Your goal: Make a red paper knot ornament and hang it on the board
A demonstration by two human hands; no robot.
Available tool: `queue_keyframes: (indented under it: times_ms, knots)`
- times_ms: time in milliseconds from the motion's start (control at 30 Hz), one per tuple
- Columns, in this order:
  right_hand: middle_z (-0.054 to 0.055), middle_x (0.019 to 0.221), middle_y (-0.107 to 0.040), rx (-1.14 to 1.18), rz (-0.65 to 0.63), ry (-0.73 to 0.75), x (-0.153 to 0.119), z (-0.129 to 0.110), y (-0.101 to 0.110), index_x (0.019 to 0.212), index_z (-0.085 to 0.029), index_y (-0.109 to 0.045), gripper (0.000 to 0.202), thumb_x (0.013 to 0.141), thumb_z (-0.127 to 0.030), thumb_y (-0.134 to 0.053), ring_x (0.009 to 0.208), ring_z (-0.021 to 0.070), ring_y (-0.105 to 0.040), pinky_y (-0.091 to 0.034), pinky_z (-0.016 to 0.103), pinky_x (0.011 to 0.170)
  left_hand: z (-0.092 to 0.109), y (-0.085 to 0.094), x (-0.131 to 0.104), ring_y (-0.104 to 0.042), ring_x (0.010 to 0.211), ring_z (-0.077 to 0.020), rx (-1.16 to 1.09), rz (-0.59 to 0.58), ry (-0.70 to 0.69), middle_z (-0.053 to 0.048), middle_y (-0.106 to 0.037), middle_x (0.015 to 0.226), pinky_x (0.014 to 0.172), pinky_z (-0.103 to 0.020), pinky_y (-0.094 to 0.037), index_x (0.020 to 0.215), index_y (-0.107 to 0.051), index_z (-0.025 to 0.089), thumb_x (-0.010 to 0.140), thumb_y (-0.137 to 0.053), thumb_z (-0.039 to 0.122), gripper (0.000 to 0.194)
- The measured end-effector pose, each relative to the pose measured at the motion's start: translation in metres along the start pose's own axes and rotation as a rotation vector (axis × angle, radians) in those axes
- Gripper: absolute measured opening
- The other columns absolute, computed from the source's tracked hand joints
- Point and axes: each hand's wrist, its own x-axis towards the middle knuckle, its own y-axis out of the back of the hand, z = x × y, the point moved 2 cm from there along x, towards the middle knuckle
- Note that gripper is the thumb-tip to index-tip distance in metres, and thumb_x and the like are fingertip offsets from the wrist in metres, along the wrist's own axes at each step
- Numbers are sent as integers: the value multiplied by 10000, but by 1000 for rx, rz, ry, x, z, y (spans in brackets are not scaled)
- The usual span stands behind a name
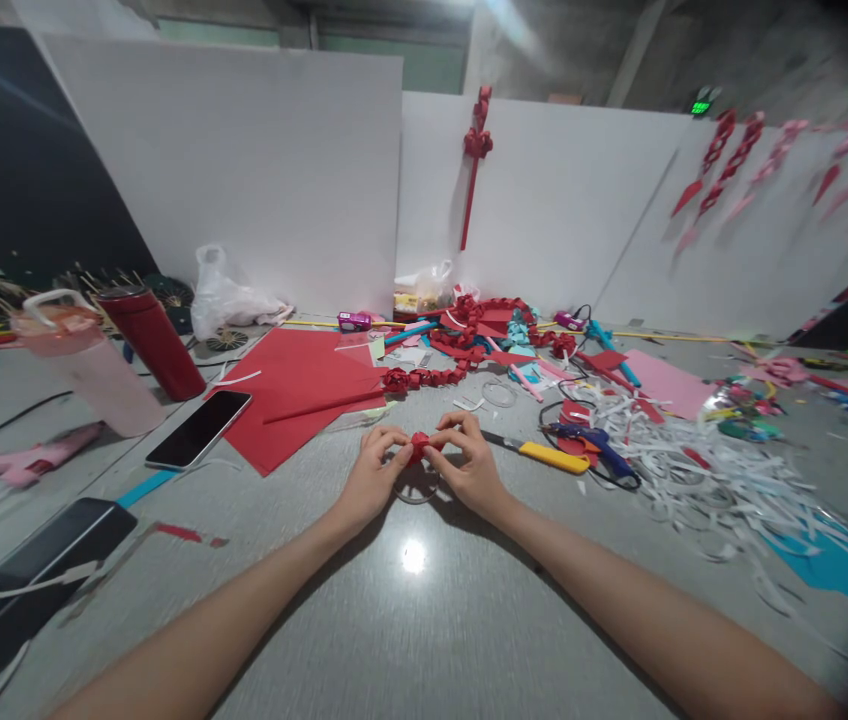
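Between the fingertips of both hands is a small red folded paper piece (419,445), just above the grey table (334,620). My left hand (377,467) pinches its left side with thumb and forefinger. On the right side, my right hand (467,462) grips it the same way. A thin clear ring (416,500) shows below the fingers; whether it touches the red piece I cannot tell. Beyond the hands lies a red folded paper chain (431,379). A yellow-handled knife (553,457) rests to the right of my right hand.
Red paper sheets (304,385) and a phone (199,430) lie to the left. Behind the phone stand a red flask (154,345) and a pink bottle (90,370). At right are a blue glue gun (596,450) and white paper strips (679,470). A white partition (244,170) rises behind.
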Motion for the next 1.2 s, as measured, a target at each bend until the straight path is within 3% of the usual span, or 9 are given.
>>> queue_keyframes:
  times_ms: [100,233,367,600,767,867,1033,1200]
  knots:
    - [74,1104,-574,-22,15,16,-1,-3,1,914,-234,-731,40,953,-225,-733,1097,252,-585,-465,460,1020,4,1,-1,-565,1165,-271,40,48,-15,-82,-659,1132,969,-404,-485,973,-727,245,1002,-623,446,229]
    - [63,1011,-560,-137,140,62,-3,-7,1,822,-220,-663,126,927,-186,-726,1021,254,-563,-457,458,954,14,1,-7,-597,1056,-241,87,147,7,-57,-650,1051,916,-383,-466,993,-649,225,1040,-558,382,187]
    - [58,980,-562,-251,205,119,-7,-9,-1,811,-217,-644,142,918,-176,-729,981,255,-554,-428,468,924,22,-4,-14,-590,1022,-230,142,91,-66,-44,-648,1011,893,-366,-458,962,-630,222,1068,-530,414,242]
    - [74,1033,-596,-289,51,231,-13,-14,-2,948,-231,-708,23,955,-209,-707,1037,270,-579,-404,499,958,17,-2,-10,-577,1016,-237,223,72,-140,-44,-668,1001,926,-381,-453,953,-652,228,1071,-537,370,218]
    - [84,1083,-596,-4,43,137,-8,-10,6,1162,-244,-682,235,1060,-217,-473,1084,257,-591,-477,465,958,14,13,3,-561,963,-243,201,31,-178,-39,-661,936,889,-383,-441,879,-631,232,1046,-532,324,215]
    - [69,1061,-633,19,17,79,-4,-7,5,1196,-251,-651,189,1041,-243,-543,1039,248,-605,-491,442,935,11,17,9,-555,918,-245,160,-44,-175,-38,-656,880,890,-393,-436,833,-623,237,1026,-530,335,236]
    - [52,1002,-699,-73,-143,148,-4,-9,-4,1167,-260,-664,163,1004,-247,-656,968,240,-635,-469,442,907,11,15,10,-587,898,-245,78,-124,-154,-45,-676,863,884,-397,-456,803,-657,240,999,-559,411,278]
    - [32,930,-739,-113,-92,208,-7,-9,-4,1034,-250,-684,51,1026,-219,-644,888,218,-656,-444,426,859,10,11,8,-627,884,-224,-11,-144,-38,-51,-694,902,820,-355,-523,857,-693,224,967,-613,446,260]
